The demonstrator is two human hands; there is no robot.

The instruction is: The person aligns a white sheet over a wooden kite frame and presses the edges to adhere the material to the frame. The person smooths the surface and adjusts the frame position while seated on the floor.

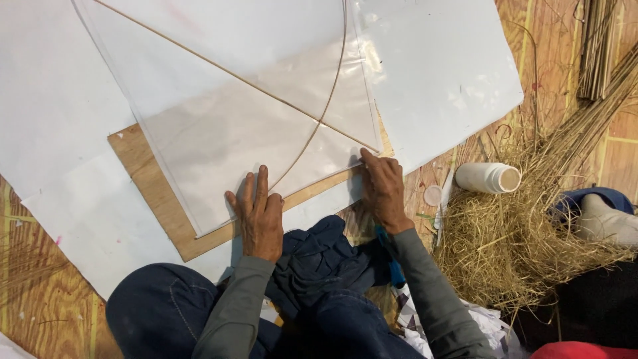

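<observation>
The person's knees in dark blue trousers [166,306] are filling the bottom edge, cut off by the frame, with a crumpled dark cloth [319,256] lying between them. Just beyond, the left hand [258,216] is pressing flat on the kite's near edge, fingers [262,183] stretched out and slightly apart, clamping nothing. The right hand [382,189] is resting at the kite's right corner, fingertips bunched together on the paper edge; whether they are pinching it is hard to tell. A blue handle [393,266] is showing under the right forearm, mostly hidden. The one translucent kite [246,126] is lying on a single plywood board [149,193] on the floor, its two thin sticks [318,123] crossing, its top cut off. To the right, one white bottle [486,177] is lying on its side beside a straw pile [512,239]. White paper sheets [445,73] are spreading farthest away.
</observation>
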